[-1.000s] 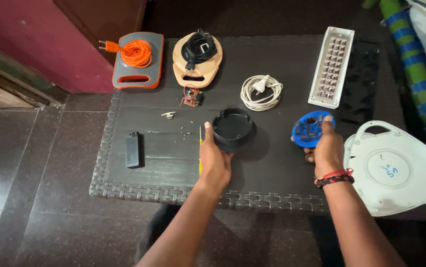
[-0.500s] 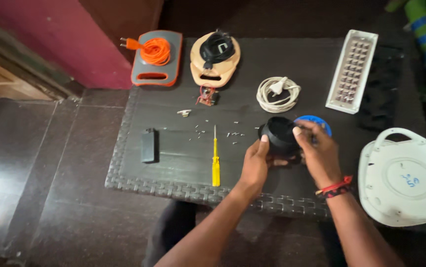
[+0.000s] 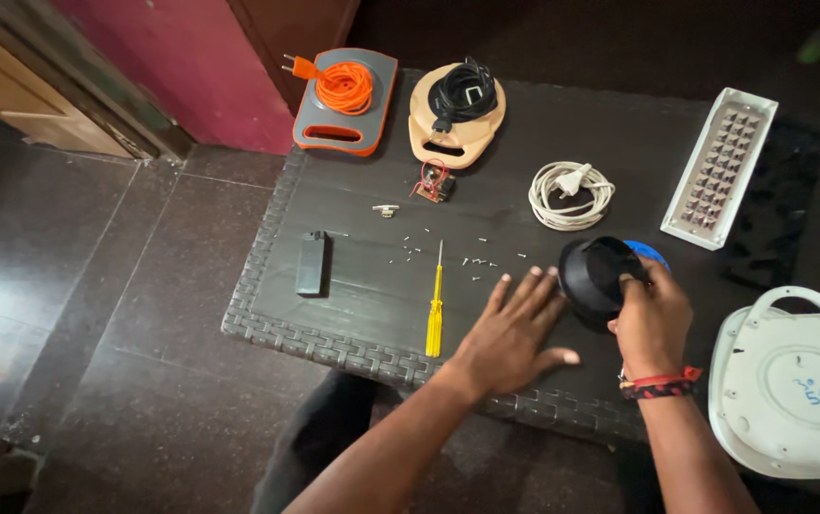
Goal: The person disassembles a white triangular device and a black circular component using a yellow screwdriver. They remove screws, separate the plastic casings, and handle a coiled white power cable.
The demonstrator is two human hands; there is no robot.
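Gripping black round housing (image 3: 596, 276), right hand (image 3: 653, 319) fingers curled over rim; left hand (image 3: 510, 338) fingers spread flat on surface (image 3: 362, 295) beside. Judged light, rigid, smooth plastic; rim hold best.

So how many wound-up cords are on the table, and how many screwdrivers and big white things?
Coiled cords: 3 (orange cord on grey plate, black cord on tan plate, loose white cord)
Yellow screwdrivers: 1
Big white things: 2 (white studded rectangular panel, round white plastic cover)
Total: 6
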